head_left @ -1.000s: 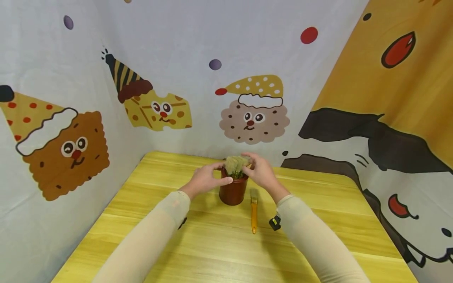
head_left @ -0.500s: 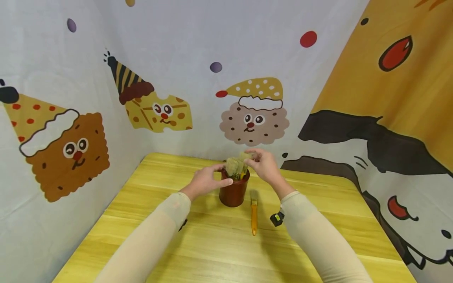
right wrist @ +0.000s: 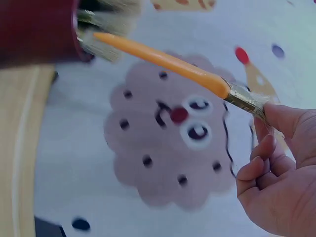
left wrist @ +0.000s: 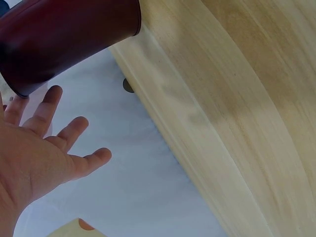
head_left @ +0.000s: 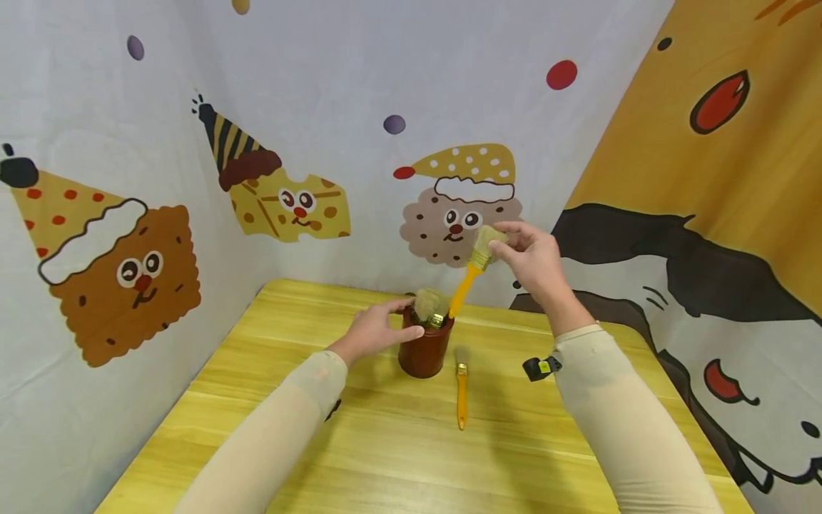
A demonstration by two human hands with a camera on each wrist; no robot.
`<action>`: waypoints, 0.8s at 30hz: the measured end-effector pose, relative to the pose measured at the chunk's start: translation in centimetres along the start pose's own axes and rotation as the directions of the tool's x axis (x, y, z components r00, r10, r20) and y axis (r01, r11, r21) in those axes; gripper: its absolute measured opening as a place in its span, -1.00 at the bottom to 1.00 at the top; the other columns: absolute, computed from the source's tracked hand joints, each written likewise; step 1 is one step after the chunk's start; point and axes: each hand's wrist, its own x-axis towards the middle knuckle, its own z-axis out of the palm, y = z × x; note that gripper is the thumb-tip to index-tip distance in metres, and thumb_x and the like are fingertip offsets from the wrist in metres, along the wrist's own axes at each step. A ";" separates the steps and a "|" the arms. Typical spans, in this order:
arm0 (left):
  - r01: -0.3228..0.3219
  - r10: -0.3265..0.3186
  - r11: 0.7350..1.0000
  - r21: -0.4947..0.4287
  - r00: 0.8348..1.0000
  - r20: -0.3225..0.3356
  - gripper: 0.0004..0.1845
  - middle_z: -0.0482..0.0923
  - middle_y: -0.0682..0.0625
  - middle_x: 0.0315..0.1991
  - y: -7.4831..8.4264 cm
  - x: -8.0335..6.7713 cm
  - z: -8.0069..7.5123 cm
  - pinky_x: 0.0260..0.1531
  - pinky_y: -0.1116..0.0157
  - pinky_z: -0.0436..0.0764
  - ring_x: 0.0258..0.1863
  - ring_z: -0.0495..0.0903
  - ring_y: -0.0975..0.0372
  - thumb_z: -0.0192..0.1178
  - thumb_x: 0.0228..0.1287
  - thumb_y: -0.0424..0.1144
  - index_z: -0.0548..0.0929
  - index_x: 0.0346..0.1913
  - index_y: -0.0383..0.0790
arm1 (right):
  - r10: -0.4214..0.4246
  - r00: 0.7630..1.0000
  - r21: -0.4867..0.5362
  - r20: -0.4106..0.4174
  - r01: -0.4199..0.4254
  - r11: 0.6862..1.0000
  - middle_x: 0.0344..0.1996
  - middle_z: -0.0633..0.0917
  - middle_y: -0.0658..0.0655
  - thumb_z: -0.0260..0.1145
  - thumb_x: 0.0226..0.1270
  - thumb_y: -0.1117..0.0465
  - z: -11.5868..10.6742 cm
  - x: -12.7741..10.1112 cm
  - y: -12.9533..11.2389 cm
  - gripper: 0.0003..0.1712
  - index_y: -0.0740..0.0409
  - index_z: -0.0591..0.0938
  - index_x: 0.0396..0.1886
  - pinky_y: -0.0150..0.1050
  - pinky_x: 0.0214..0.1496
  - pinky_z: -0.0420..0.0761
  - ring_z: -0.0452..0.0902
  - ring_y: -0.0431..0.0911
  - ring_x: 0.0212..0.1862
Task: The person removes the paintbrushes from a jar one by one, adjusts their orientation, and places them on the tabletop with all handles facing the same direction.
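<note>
A reddish-brown cylindrical cup [head_left: 422, 355] stands on the table, with several paintbrushes [head_left: 427, 303] inside, bristles up. My left hand [head_left: 375, 327] holds the cup at its left side, thumb in front of the rim and index finger behind. In the left wrist view, the other fingers [left wrist: 74, 133] spread away from the cup [left wrist: 74, 39]. My right hand [head_left: 538, 263] pinches a paintbrush [head_left: 462, 289] with an orange handle by its pale bristles. That brush tilts, its handle end right at the cup's rim. In the right wrist view its metal ferrule [right wrist: 242, 98] shows near my thumb.
Another orange-handled paintbrush [head_left: 462, 400] lies on the wooden table [head_left: 385, 442], just right of the cup, bristles pointing away from me. A white cloth backdrop [head_left: 308, 86] with cartoon prints rises close behind the table and along its left side.
My right hand has drawn a paintbrush by its bristles up and to the right, from among those in the cup. The left hand stays at the cup; the brush on the table lies still.
</note>
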 end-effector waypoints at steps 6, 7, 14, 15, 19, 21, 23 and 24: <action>0.001 -0.001 1.000 -0.005 1.000 -0.007 -0.14 0.39 0.11 0.42 0.1 0.1 0.1 0.44 -0.23 0.05 0.38 0.42 0.04 0.14 0.04 0.55 0.24 0.45 0.48 | 0.130 0.991 -0.045 0.003 -0.130 0.991 -0.12 0.70 0.14 0.33 0.33 -0.14 -4.0 -0.6 2.3 -0.47 -0.13 0.59 0.24 -0.06 0.11 0.52 0.57 -0.07 -0.04; 0.005 -0.005 1.000 -0.004 1.000 -0.007 -0.15 0.39 0.11 0.42 0.1 0.1 0.1 0.44 -0.22 0.06 0.39 0.41 0.04 0.15 0.05 0.54 0.24 0.45 0.50 | 0.158 0.987 -0.061 0.019 -0.156 0.986 -0.10 0.70 0.14 0.32 0.34 -0.15 -4.4 -0.8 3.0 -0.46 -0.11 0.58 0.26 -0.02 0.13 0.53 0.57 -0.05 0.00; 0.015 -0.015 0.999 -0.028 1.000 -0.007 -0.15 0.38 0.09 0.42 0.1 -0.2 0.1 0.39 -0.24 0.18 0.39 0.40 0.00 0.18 0.06 0.51 0.25 0.45 0.49 | 0.320 0.923 -0.172 0.216 -0.287 0.942 0.14 0.63 0.30 0.31 0.39 -0.08 -5.4 -2.4 8.0 -0.41 0.00 0.50 0.34 0.26 0.32 0.41 0.50 0.22 0.23; 0.018 -0.018 0.999 -0.035 1.000 -0.010 -0.17 0.39 0.09 0.42 0.0 -0.2 0.1 0.36 -0.23 0.24 0.38 0.41 -0.01 0.20 0.06 0.50 0.25 0.44 0.50 | 0.338 0.908 -0.175 0.247 -0.302 0.937 0.17 0.62 0.30 0.31 0.39 -0.08 -5.2 -2.6 8.7 -0.41 0.01 0.50 0.34 0.24 0.31 0.42 0.48 0.23 0.25; 0.030 -0.031 0.998 -0.046 0.999 -0.016 -0.20 0.39 0.10 0.41 -0.2 -0.2 0.1 0.28 -0.17 0.39 0.36 0.43 -0.01 0.22 0.04 0.49 0.26 0.39 0.60 | 0.382 0.858 -0.179 0.343 -0.339 0.924 0.15 0.64 0.18 0.34 0.36 -0.08 -3.8 -3.1 11.2 -0.41 0.00 0.52 0.32 0.02 0.12 0.55 0.51 0.12 0.20; 0.024 -0.025 0.999 -0.047 1.000 -0.015 -0.21 0.39 0.11 0.41 -0.2 -0.2 0.2 0.27 -0.16 0.41 0.36 0.43 0.00 0.22 0.03 0.50 0.24 0.38 0.63 | 0.389 0.832 -0.159 0.395 -0.355 0.921 -0.03 0.70 0.09 0.37 0.33 -0.07 -2.9 -3.2 12.4 -0.42 0.01 0.54 0.28 -0.15 -0.10 0.53 0.55 0.00 -0.05; 0.016 -0.016 0.999 -0.048 1.000 -0.011 -0.20 0.39 0.12 0.41 -0.2 -0.1 0.2 0.28 -0.17 0.39 0.37 0.42 0.01 0.20 0.02 0.52 0.24 0.39 0.62 | 0.393 0.800 -0.126 0.452 -0.379 0.917 -0.28 0.67 -0.01 0.38 0.33 -0.03 -1.9 -3.4 13.5 -0.44 0.05 0.55 0.27 -0.25 -0.29 0.46 0.45 -0.12 -0.34; 0.009 -0.010 0.999 -0.050 1.000 -0.010 -0.19 0.39 0.12 0.41 -0.2 0.0 0.3 0.28 -0.17 0.39 0.37 0.42 0.01 0.20 0.03 0.51 0.25 0.40 0.59 | 0.393 0.780 -0.111 0.487 -0.391 0.914 -0.37 0.63 -0.05 0.37 0.34 -0.01 -1.5 -3.5 14.1 -0.43 0.08 0.54 0.28 -0.27 -0.36 0.42 0.36 -0.15 -0.44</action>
